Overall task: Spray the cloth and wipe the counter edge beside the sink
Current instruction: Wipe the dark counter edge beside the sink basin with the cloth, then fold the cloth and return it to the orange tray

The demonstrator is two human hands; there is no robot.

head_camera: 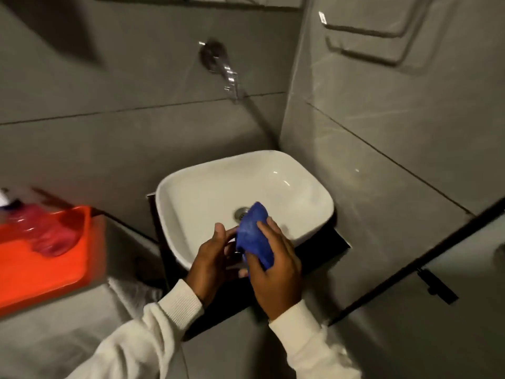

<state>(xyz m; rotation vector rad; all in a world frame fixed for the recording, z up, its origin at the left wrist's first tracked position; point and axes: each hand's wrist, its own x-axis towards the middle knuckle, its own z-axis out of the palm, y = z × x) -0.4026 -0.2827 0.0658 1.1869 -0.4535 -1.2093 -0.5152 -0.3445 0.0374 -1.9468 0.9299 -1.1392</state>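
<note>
A blue cloth is bunched in my right hand, held over the front rim of the white sink. My left hand is right beside it, fingers bent, with the fingertips touching the cloth's left edge. Both hands hover above the dark counter that the sink stands on. A pink spray bottle lies blurred in an orange tray at the far left, apart from both hands.
A chrome tap juts from the grey tiled wall above the sink. A dark rail or door frame runs diagonally at the right. A towel rail hangs on the right wall.
</note>
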